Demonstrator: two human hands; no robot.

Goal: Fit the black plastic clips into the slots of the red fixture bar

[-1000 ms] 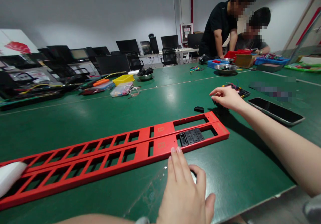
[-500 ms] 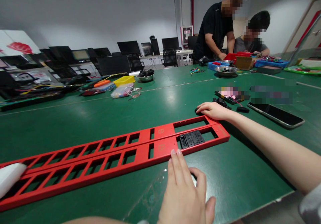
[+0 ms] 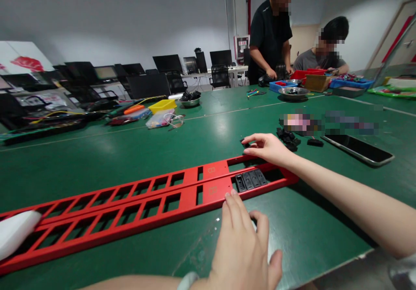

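Observation:
My right hand point(image 3: 268, 148) is above the far right part of the red slotted frame point(image 3: 216, 168). Its thumb and fingers pinch a small black plastic piece point(image 3: 244, 141), partly hidden by the fingertips. My left hand point(image 3: 242, 242) lies with fingers stretched out, their tips at the frame's near edge. Something pale shows beneath it, too hidden to name. Several black plastic blocks point(image 3: 251, 180) sit side by side in the near row's long opening, just beyond the left fingertips. The frame has two parallel rows of slots, each marked "B".
Loose black pieces point(image 3: 287, 139) lie right of my right hand, near a phone point(image 3: 359, 149). A white object point(image 3: 17, 233) rests on the frame's left end. Clear plastic point(image 3: 198, 246) lies left of my left hand. Two people point(image 3: 271, 34) work across the green table point(image 3: 107, 151).
My right hand has lifted and moved left with the small black piece between its fingers. My left hand stays at the frame's near edge. The standing person has shifted left.

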